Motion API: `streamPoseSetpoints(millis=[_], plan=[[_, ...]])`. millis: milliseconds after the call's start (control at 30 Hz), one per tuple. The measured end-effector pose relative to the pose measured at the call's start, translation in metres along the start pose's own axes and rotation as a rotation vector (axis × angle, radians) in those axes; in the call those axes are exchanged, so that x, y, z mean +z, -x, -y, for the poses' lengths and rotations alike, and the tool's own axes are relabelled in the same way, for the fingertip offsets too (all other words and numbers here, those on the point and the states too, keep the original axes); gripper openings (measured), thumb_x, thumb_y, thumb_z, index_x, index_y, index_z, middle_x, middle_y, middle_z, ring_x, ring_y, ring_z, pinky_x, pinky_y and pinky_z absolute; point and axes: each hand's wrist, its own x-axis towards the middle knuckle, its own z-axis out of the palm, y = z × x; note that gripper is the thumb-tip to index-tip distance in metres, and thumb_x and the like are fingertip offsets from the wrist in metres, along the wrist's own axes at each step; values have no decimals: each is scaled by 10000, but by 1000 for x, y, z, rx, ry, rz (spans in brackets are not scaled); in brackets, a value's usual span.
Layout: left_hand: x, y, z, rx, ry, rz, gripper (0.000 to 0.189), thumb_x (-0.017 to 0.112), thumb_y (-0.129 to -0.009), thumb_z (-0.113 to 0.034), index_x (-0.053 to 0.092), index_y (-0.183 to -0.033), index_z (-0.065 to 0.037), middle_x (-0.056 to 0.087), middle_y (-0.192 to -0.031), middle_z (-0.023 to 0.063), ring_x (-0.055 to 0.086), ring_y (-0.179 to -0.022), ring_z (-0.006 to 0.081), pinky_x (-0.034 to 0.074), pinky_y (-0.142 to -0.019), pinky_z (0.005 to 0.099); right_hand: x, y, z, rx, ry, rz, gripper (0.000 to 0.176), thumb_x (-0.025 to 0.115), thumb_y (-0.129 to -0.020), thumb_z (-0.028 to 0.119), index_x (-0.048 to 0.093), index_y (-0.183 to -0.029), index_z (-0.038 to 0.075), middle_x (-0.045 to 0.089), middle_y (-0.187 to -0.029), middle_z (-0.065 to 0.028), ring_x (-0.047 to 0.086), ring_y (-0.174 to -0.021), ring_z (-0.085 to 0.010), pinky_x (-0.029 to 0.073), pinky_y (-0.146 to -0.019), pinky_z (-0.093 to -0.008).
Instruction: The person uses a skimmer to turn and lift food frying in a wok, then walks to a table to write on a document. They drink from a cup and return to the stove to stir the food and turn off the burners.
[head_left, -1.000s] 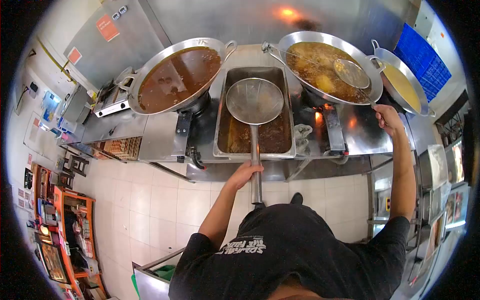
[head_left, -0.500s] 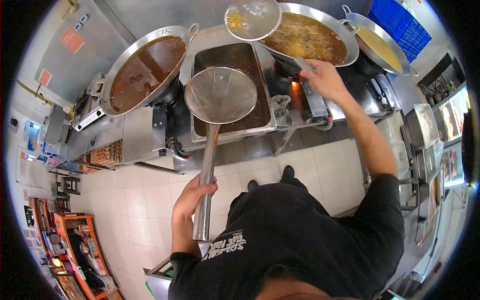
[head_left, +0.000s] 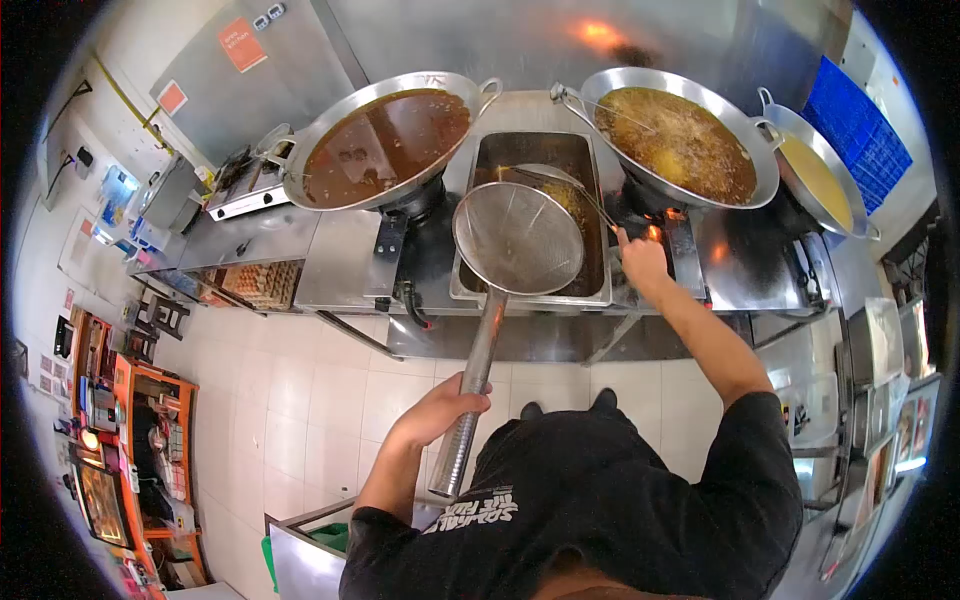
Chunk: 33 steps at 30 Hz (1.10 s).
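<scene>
Centrally, the large mesh strainer (head_left: 518, 238) hangs over the near half of the deep steel tray (head_left: 520, 148), its long tube handle slanting down toward the person. The left hand (head_left: 447, 402) is closed around that handle low down, near its end. Just behind the strainer's rim sits a small skimmer (head_left: 568, 192) carrying yellowish bits, also above the tray; the right hand (head_left: 640, 262) grips its thin wire handle at the tray's right edge. Left of the tray stands a wok of brown liquid (head_left: 385, 135), and right of it a wok of bubbling oil (head_left: 680, 140) over a visible flame (head_left: 655, 232). Farther right is a wok of yellow liquid (head_left: 820, 180). All rest on the steel surface (head_left: 330, 265).
</scene>
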Motion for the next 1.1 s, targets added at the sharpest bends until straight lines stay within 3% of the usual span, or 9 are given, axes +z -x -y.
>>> streamPoseSetpoints(millis=[300, 367, 867, 1033, 1100], plan=[[-2, -23, 17, 32, -19, -26, 346, 607, -738, -160, 504, -1023, 8, 533, -813, 29, 497, -766, 108, 385, -703, 213, 1, 6, 5, 62, -41, -48, 378, 485, -786, 108, 490, -1161, 60, 618, -675, -119, 628, -615, -264, 495, -538, -376], [0, -24, 9, -5, -50, -5, 374, 584, -761, -197, 501, -1045, 31, 515, -875, 51, 474, -841, 135, 369, -770, 241, 16, 2, -3, 76, -69, -61, 373, 471, -787, 94, 480, -1159, 58, 616, -669, -127, 627, -609, -272, 493, -534, -387], [3, -71, 5, -37, -44, 10, 337, 567, -768, -206, 498, -1024, 2, 501, -815, 30, 457, -794, 126, 361, -743, 240, 22, 7, -12, 128, -147, -49, 306, 487, -773, 104, 504, -1072, 40, 623, -666, -149, 630, -616, -301, 500, -527, -398], [10, -85, 1, 6, -141, -44, 328, 576, -764, -209, 513, -1010, -2, 510, -823, 35, 467, -803, 129, 363, -750, 238, -26, 20, 12, 137, -396, -38, 262, 482, -785, 131, 509, -1018, 15, 609, -670, -194, 627, -632, -331, 502, -535, -425], [9, -96, 9, -19, -111, -49, 319, 575, -767, -199, 514, -1012, -4, 512, -819, 32, 464, -793, 121, 362, -743, 235, -20, 26, 24, 87, -504, -138, 221, 487, -824, 146, 526, -994, 10, 597, -642, -143, 605, -561, -263, 475, -478, -377]])
